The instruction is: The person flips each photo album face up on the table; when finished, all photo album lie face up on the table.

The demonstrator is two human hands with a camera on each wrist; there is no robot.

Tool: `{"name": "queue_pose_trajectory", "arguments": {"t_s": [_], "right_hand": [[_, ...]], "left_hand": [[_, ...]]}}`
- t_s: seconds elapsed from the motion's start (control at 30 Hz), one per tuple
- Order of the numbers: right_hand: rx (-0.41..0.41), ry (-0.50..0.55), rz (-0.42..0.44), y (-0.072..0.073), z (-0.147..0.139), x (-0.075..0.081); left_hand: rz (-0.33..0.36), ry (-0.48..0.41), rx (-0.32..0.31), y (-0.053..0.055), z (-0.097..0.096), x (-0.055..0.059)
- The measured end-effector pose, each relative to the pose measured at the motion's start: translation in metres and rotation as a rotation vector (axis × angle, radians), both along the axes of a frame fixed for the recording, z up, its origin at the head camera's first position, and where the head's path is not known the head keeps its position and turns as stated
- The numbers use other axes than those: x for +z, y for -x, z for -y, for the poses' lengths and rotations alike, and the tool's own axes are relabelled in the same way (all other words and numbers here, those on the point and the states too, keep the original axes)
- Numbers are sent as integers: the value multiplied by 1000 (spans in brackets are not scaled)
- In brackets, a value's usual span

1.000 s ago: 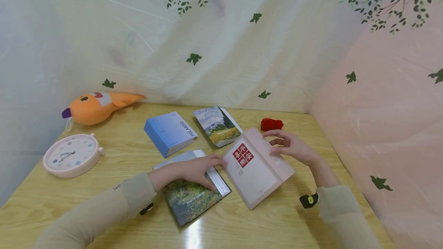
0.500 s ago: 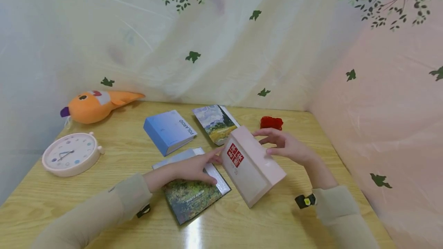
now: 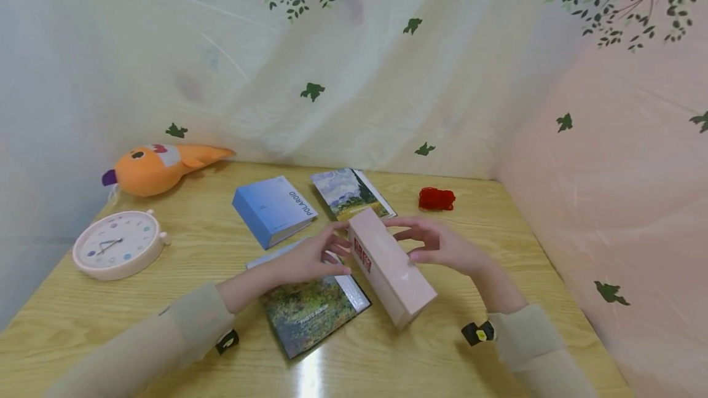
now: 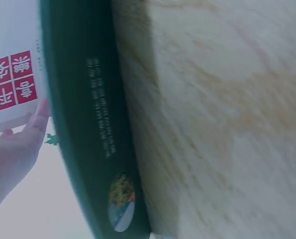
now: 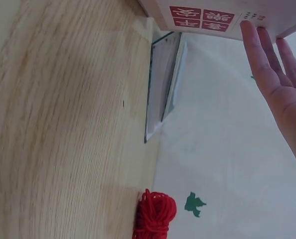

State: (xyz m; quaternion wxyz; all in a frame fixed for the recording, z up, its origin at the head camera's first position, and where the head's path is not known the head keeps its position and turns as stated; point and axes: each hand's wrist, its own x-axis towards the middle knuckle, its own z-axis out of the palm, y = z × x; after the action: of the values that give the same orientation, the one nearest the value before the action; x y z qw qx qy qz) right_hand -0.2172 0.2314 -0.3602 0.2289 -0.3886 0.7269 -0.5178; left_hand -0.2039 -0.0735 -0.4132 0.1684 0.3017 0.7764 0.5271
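Observation:
A pale pink box point(image 3: 393, 266) with red squares of white characters stands tilted on a narrow side between my hands. My left hand point(image 3: 310, 257) reaches over a photo album point(image 3: 315, 321), with its fingertips at the box's left face. From the other side, my right hand point(image 3: 445, 247) spreads its thumb and fingers along the box's right edge. In the right wrist view, nearly straight fingers point(image 5: 262, 55) meet the printed face. The left wrist view shows the album's dark green side point(image 4: 88, 124) close up, with part of the box point(image 4: 13, 79) beyond.
Behind the box lies an album with a landscape cover point(image 3: 345, 192). A blue Polaroid album point(image 3: 271, 207) is left of it. A bundle of red cord point(image 3: 437, 199) lies at the back right. At the left are a round clock point(image 3: 118, 244) and an orange plush toy point(image 3: 149, 171).
The box has turned from leaning on its broad face to standing on a narrow side, shifting left. My right hand moved left with it; my left hand has shifted slightly along its left side.

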Motion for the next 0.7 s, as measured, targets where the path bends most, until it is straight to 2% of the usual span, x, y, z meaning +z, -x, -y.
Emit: {"name": "queue_pose_trajectory", "arguments": {"t_s": [0.17, 0.37, 0.47, 0.7], "right_hand": [[65, 37, 7, -6, 11, -5], [177, 15, -10, -16, 25, -16], [191, -59, -85, -25, 30, -20], [128, -225, -288, -44, 39, -29]], "left_hand": [[21, 39, 125, -2, 0, 10], [94, -23, 194, -2, 2, 11], [122, -57, 203, -2, 6, 7], [158, -60, 220, -3, 11, 2]]}}
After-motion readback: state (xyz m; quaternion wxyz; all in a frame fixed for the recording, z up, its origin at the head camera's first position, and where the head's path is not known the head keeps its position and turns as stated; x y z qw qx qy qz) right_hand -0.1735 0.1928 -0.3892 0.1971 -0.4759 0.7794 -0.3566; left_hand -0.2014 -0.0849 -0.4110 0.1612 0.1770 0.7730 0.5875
